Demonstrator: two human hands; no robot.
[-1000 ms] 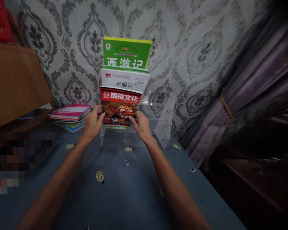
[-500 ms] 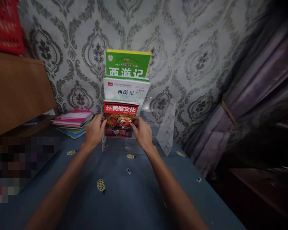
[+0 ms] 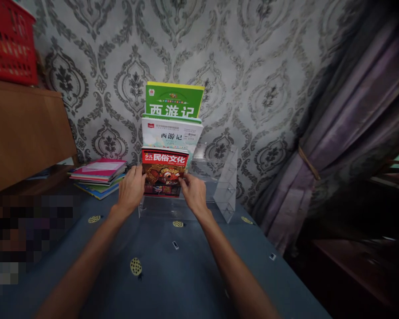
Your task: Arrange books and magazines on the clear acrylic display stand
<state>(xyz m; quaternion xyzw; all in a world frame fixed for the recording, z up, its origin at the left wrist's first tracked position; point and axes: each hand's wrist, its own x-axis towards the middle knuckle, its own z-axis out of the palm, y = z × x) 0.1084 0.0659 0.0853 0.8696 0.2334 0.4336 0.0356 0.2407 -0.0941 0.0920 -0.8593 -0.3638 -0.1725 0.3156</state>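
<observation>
A red-topped book [image 3: 164,175] with a colourful carved figure on its cover stands in the front of a clear tiered rack [image 3: 226,186]. My left hand [image 3: 131,188] grips its left edge, fingers curled round the side. At the right edge, my right hand [image 3: 193,190] pinches the same book between thumb and fingers. Behind it rises a white book [image 3: 173,133], and above that a green book [image 3: 174,99] with a yellow top edge. Their lower parts are hidden by the books in front.
A stack of books [image 3: 99,173] lies left of the rack on the blue-covered table [image 3: 173,283]. Farther left a red plastic basket [image 3: 11,48] sits on a brown wooden cabinet [image 3: 26,128]. A tied purple curtain [image 3: 295,190] hangs at the right, before the patterned wall [image 3: 272,79].
The view has tilted slightly upward, so everything sits a little lower. Both hands stay on the red-topped book's sides, and the books keep their places in the rack.
</observation>
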